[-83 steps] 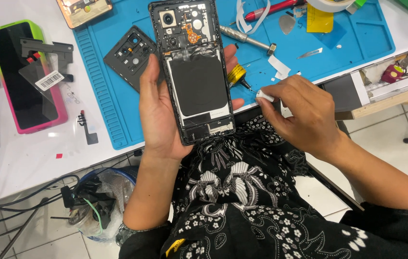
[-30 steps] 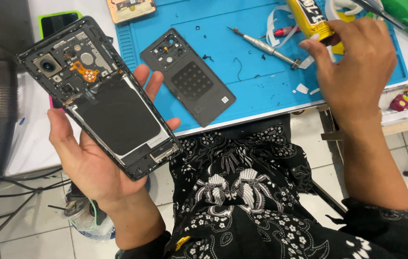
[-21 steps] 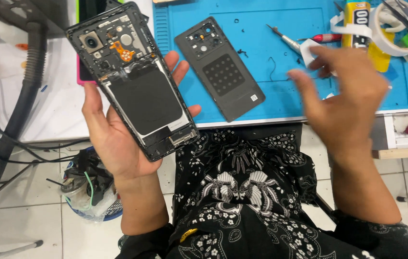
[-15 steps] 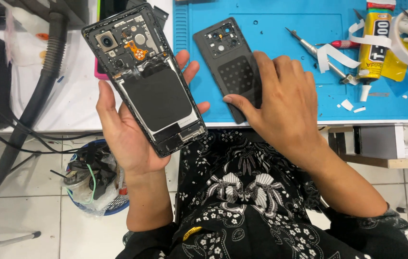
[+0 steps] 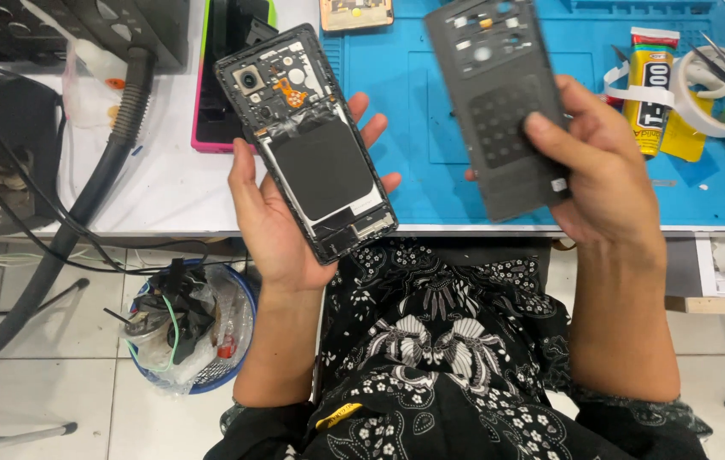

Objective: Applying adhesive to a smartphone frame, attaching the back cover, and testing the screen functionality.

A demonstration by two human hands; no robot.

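Head view — left hand (image 5: pixel 281 226) cupping opened phone (image 5: pixel 307 140), right hand (image 5: pixel 601 175) gripping dark back cover (image 5: pixel 499 102) — over blue mat (image 5: pixel 430 128).

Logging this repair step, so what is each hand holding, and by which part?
Left hand cradles the opened black phone body by its lower back and edges. Right hand grips the dark grey back cover by its lower end.

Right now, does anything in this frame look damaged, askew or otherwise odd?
Nothing looks spilled or broken. The phone in the left hand lies open with its insides bare; its dark back cover is off, held tilted in the right hand above the blue mat.
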